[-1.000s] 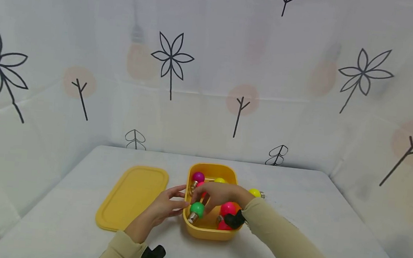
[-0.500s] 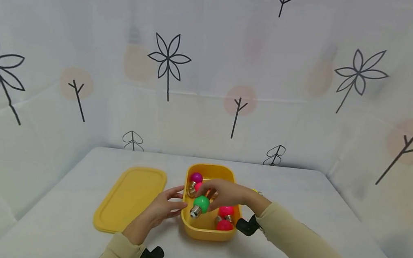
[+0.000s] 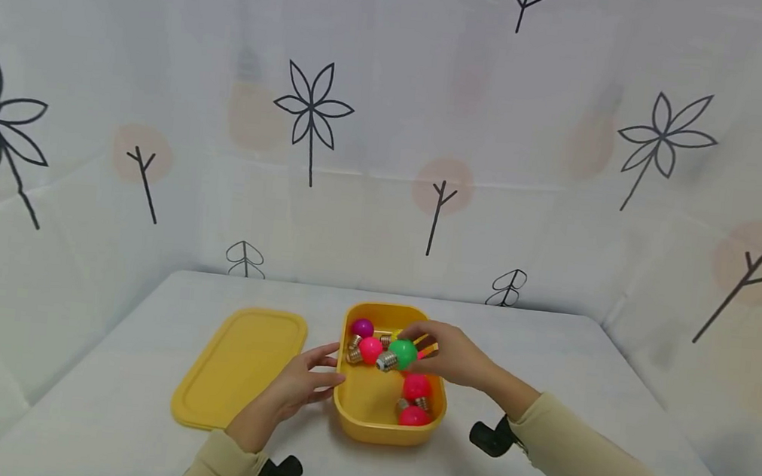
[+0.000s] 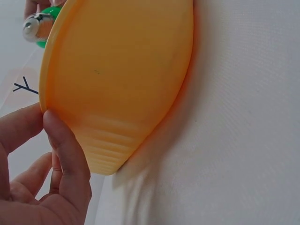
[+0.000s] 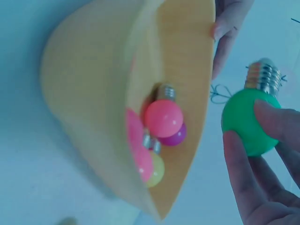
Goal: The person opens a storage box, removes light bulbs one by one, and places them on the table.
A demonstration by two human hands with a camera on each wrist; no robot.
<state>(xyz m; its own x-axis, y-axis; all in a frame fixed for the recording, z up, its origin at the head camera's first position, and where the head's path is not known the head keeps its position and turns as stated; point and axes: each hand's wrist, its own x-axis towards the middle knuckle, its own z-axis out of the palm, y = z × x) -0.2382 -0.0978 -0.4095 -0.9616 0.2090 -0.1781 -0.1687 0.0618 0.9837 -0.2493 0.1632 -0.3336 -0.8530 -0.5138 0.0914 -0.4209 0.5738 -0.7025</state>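
Observation:
My right hand point(image 3: 455, 356) pinches a green light bulb point(image 5: 248, 117) by its round glass, above the yellow plastic box point(image 3: 377, 433). The bulb's silver screw base points to the left in the head view. At the box's left rim, my left hand point(image 3: 303, 382) holds the edge between thumb and fingers, as the left wrist view shows with the thumb point(image 4: 65, 140) on the outer wall. Inside the box lie several more bulbs, among them a purple one point(image 3: 362, 328), a pink one point(image 3: 370, 350) and another pink one point(image 3: 414, 415). My right hand partly hides the box's far right part.
A yellow lid point(image 3: 240, 369) lies flat on the white table point(image 3: 503, 475), left of the box. Patterned white cloth point(image 3: 369, 214) hangs behind the table and along both sides.
My right hand has lifted the green bulb from the box's near left area and carried it up and to the right. My left hand stays at the rim.

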